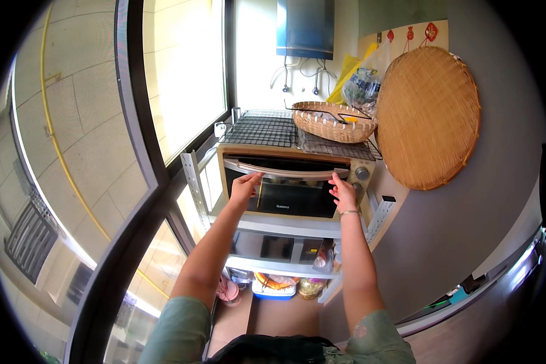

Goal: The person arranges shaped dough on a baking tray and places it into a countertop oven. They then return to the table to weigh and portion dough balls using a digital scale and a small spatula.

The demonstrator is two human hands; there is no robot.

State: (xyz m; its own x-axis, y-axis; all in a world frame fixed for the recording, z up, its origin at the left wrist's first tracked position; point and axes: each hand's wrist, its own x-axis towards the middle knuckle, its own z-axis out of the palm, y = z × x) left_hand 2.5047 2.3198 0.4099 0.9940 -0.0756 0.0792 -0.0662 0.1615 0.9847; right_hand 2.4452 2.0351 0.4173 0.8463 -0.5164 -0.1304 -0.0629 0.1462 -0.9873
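A Galanz toaster oven [295, 195] stands on the top shelf of a metal rack, its glass door tilted slightly out at the top, with a dark gap above the handle. My left hand [246, 189] is at the left part of the curved metal door handle [295, 174], fingertips touching it from below. At the handle's right end is my right hand [342, 193], thumb and fingers at its lower edge, a bracelet on the wrist. Small round items show dimly behind the glass. Whether the fingers close around the handle cannot be told.
Wire racks [264, 127] and a woven basket [332, 123] lie on the oven. A large round bamboo tray [430, 118] hangs at the right. Below are a microwave oven [273, 247] and a blue-and-white container [273, 291]. A window frame [164, 191] borders the left.
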